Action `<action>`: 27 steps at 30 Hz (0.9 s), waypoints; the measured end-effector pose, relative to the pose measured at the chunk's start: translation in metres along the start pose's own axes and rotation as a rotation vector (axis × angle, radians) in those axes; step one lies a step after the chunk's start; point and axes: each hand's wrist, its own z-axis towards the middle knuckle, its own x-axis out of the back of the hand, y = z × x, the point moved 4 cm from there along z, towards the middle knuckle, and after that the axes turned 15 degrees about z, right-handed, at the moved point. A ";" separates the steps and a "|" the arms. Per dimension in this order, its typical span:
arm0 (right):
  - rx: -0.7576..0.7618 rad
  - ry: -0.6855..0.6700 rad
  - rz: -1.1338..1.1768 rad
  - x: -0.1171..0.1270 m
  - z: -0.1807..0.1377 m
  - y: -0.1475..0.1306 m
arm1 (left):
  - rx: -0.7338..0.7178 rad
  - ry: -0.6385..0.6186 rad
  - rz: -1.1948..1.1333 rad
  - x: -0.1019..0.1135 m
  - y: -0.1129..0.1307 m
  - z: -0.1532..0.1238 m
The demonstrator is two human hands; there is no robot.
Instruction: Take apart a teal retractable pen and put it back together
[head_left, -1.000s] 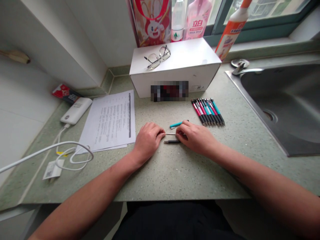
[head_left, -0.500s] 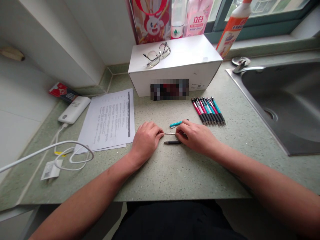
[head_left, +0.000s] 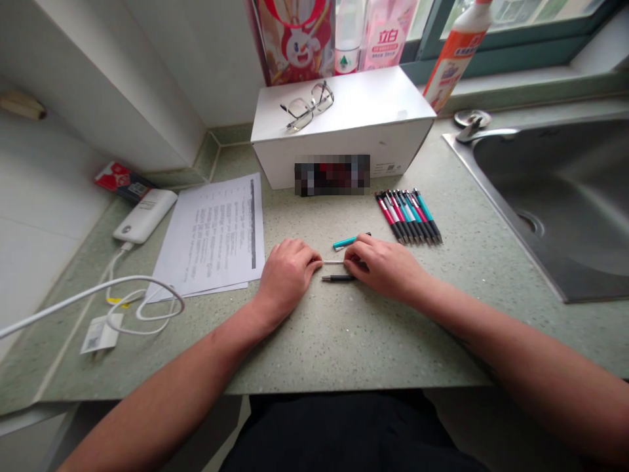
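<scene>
Both my hands rest on the speckled green counter (head_left: 344, 328). My left hand (head_left: 287, 275) and my right hand (head_left: 381, 265) are closed, each pinching one end of a thin pale pen refill (head_left: 333, 262) that spans the gap between them. A black pen tip piece (head_left: 338, 278) lies just below the refill, by my right fingers. A teal pen barrel (head_left: 346, 242) lies just above it. A row of several red, teal and black pens (head_left: 409, 217) lies to the right of my hands.
A white box (head_left: 344, 134) with eyeglasses (head_left: 307, 106) on top stands behind the pens. Printed sheets (head_left: 216, 233), a white power bank (head_left: 145, 215) and a white cable (head_left: 118, 295) lie at left. A steel sink (head_left: 560, 196) sits at right. Bottles (head_left: 388, 33) line the window sill.
None apart from a slight shift of the camera; both hands stay on the refill.
</scene>
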 end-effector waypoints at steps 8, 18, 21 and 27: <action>0.005 -0.014 0.003 -0.001 0.000 -0.001 | -0.006 -0.008 -0.056 -0.003 0.000 0.000; -0.002 -0.029 -0.012 0.001 -0.001 0.000 | 0.019 -0.041 -0.067 0.000 -0.006 -0.003; -0.004 -0.033 -0.001 0.000 -0.001 -0.001 | 0.024 -0.055 -0.057 0.000 -0.003 -0.002; 0.008 -0.051 -0.031 -0.006 0.002 -0.007 | -0.002 -0.049 -0.060 0.000 0.010 0.000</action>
